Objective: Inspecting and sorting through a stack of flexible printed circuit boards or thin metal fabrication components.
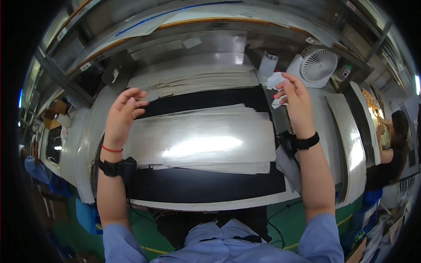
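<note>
A stack of thin, shiny metal-like sheets (pixel 206 136) lies on a black mat (pixel 206 186) in front of me. Its edges are uneven, and a bright reflection crosses the top sheet. My left hand (pixel 125 109) is raised over the left end of the stack, fingers loosely bent and apart, holding nothing. Beyond the right end is my right hand (pixel 297 98), also raised with bent, parted fingers. White crumpled pieces (pixel 275 81) with red spots show just behind its fingertips; they appear to lie behind the hand rather than in it.
More thin sheets (pixel 210 81) lie along the mat's far side. A white fan (pixel 316 65) and a pale bottle (pixel 268 63) stand at the back right. Another sheet stack (pixel 351 144) is on the right, near a seated person (pixel 394 144). A shelf (pixel 197 19) spans the back.
</note>
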`<state>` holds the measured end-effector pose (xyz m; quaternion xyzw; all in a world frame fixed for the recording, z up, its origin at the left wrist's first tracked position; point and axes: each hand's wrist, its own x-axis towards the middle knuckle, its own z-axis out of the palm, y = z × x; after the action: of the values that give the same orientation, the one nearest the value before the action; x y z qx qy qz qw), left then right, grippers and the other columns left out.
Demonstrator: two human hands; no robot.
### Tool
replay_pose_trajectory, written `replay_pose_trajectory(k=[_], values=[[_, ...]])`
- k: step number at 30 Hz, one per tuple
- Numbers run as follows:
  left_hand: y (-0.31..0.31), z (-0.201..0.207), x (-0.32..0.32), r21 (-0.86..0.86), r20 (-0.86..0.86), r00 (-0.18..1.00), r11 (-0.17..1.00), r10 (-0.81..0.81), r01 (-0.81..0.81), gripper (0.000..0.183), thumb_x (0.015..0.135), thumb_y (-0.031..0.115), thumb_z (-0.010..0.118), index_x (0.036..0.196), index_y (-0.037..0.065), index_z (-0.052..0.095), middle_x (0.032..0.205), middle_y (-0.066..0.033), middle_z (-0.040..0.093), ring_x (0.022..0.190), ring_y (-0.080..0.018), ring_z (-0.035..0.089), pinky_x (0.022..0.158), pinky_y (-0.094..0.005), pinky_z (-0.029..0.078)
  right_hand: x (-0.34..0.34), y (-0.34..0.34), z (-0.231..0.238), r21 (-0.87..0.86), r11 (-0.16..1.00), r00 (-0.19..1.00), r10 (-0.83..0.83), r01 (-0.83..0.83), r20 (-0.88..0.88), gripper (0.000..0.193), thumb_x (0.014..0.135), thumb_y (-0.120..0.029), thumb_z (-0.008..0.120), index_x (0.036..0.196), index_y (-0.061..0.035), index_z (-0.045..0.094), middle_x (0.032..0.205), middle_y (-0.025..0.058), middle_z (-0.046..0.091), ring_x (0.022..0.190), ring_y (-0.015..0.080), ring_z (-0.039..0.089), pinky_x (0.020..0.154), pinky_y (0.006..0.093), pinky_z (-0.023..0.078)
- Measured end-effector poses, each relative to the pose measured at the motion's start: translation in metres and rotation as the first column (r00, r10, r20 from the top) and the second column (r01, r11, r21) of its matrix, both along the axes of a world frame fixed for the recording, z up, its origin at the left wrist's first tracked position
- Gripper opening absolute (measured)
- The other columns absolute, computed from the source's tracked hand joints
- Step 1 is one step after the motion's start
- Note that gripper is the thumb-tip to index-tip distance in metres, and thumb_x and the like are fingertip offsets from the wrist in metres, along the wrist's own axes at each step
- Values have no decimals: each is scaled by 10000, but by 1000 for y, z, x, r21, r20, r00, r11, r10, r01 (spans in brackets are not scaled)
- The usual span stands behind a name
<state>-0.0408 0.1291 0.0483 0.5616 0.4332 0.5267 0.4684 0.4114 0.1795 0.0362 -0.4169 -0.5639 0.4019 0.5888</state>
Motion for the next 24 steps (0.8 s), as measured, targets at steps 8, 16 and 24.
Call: replay_pose_trajectory(k=[8,16,24], values=[[-36,-5,234,28,-256,725,745,-640,667,691,891,184,665,1467,48,308,1448,-125,396,1331,-231,405,1015,-378,450,-19,-26,41,72,993,908,110,-89,-405,262,1007,-206,495,1164,-8,563,887,36,624,707,97,579,617,218,447],[-47,7,299,-177,-166,685,705,-709,687,431,898,275,669,1154,-59,576,991,-183,667,911,-223,634,821,-336,487,-28,-42,45,637,753,953,-288,166,92,218,927,-95,566,1132,-26,594,843,60,631,687,135,595,607,262,477],[-42,2,242,-51,-234,738,766,-633,641,502,933,318,629,1259,-47,521,1136,-143,633,1034,-225,604,832,-328,513,-38,-44,39,704,686,854,-244,-184,460,245,828,-53,647,1070,-16,635,843,104,659,681,243,614,610,307,492]])
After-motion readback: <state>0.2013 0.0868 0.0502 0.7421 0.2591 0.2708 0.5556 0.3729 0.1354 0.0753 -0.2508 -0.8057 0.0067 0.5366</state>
